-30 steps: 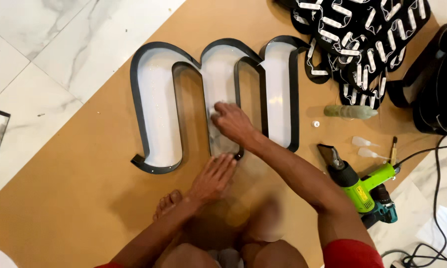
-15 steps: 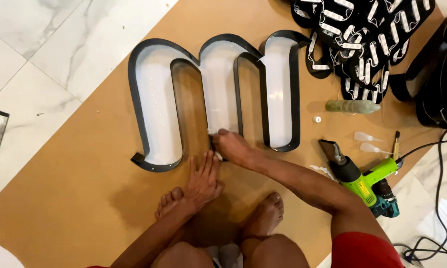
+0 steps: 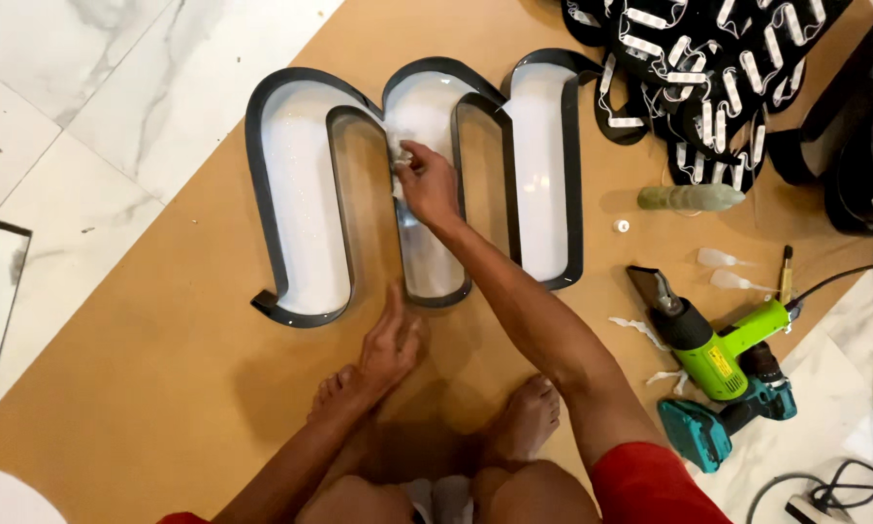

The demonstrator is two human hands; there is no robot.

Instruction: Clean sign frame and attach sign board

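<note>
Wavy black-walled channel letter, glossy white inside.

- A green heat gun is lying on the brown board, right of the work area.
- A teal cordless tool is resting just beside it.
- Black strips carrying white LED modules are piling at top right.
- A greenish tube is lying below them.
</note>
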